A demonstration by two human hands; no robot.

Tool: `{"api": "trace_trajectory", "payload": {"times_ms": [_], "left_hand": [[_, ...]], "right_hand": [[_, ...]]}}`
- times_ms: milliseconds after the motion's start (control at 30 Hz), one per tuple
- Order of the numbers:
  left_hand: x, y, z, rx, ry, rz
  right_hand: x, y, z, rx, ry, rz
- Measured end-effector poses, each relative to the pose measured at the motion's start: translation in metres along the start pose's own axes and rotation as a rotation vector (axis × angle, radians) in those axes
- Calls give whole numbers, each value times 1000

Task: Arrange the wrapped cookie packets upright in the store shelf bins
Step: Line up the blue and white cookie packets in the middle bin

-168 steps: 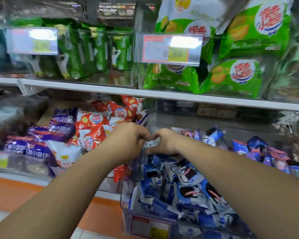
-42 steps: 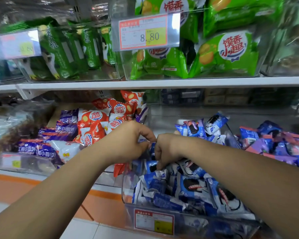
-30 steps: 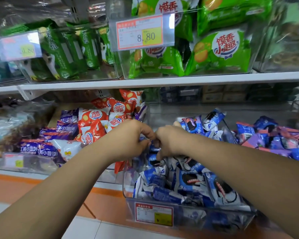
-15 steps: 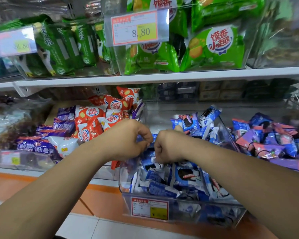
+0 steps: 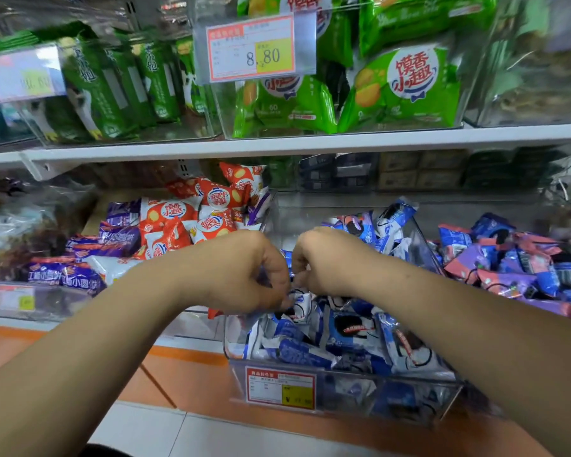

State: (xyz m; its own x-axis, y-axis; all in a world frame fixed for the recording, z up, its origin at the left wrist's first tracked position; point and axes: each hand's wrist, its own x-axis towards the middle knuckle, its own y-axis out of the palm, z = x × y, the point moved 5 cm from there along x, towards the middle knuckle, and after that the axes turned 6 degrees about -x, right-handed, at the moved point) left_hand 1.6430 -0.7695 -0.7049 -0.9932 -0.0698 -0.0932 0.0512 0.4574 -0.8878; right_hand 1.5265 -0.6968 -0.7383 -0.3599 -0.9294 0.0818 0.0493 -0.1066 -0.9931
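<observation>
Where the white shelf board overhangs it, a clear bin holds the blue-and-white cookie packets. They are heaped, most tilted or flat, with long axes pointing every way. The left hand and right hand meet above the bin's middle, knuckles nearly touching and fingers curled downward. Together they pinch one packet, of which only a blue sliver shows between them. The heap lies directly below and ahead of both hands, neither plainly nearer. Probable next move: turn the pinched packet's long axis vertical and seat it in the bin.
</observation>
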Motion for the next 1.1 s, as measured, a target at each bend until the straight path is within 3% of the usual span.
{"api": "trace_trajectory", "payload": {"times_ms": [133, 267, 400, 600, 667, 733, 800, 1000, 1100], "left_hand": [[-12, 17, -20, 1, -4, 239], [-17, 19, -23, -81, -42, 319], [-18, 22, -27, 31, -28, 345], [-20, -9, -19, -179, -12, 93], [-20, -20, -15, -278, 12, -37], [-17, -26, -12, -312, 9, -157], [-15, -27, -7, -336, -7, -227], [-14, -30, -5, -338, -3, -305], [-18, -34, -8, -456, -41, -327]], "right_hand": [[-19, -4, -7, 145, -15, 55], [-33, 1, -14, 271, -26, 63], [-38, -3, -15, 391, -29, 61], [-45, -12, -20, 805, 101, 27], [-50, -9, -21, 1089, 202, 129], [-55, -12, -14, 1288, 175, 283], [-59, -17, -9, 1337, 88, 330], [-56, -17, -16, 1300, 116, 171], [-56, -17, -18, 1319, 84, 139]]}}
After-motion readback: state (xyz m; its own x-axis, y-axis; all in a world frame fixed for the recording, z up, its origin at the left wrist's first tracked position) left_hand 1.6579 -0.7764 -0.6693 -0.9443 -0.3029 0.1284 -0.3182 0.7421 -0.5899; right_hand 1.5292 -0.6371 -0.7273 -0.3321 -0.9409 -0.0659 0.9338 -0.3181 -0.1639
